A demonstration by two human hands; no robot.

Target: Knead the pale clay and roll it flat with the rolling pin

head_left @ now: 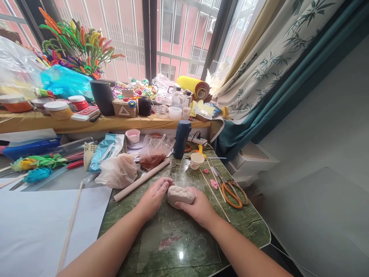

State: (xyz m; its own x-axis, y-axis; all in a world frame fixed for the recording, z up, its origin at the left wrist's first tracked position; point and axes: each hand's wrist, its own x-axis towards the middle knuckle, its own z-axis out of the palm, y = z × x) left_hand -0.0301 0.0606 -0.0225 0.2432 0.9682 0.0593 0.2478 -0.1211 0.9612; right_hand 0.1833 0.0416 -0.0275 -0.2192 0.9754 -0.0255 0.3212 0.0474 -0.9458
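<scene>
Clay (180, 195) shows mid-frame, right fingers (185, 207) clamped on it, left fingers (163, 187) slightly apart beside it; I'd squeeze evenly, avoiding cracks.

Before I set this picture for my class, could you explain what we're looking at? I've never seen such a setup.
There is no machine here, only a person's two bare hands. The single picture comes from a camera worn on the head, looking forward and down. The right hand grips a pale, clay-like block; the left hand is close by its other end, and whether it touches is hard to tell. On the green table around them lie a pale rod, scissors with orange handles and thin sticks, while a paper cup and a dark blue cylinder stand farther back.
</scene>
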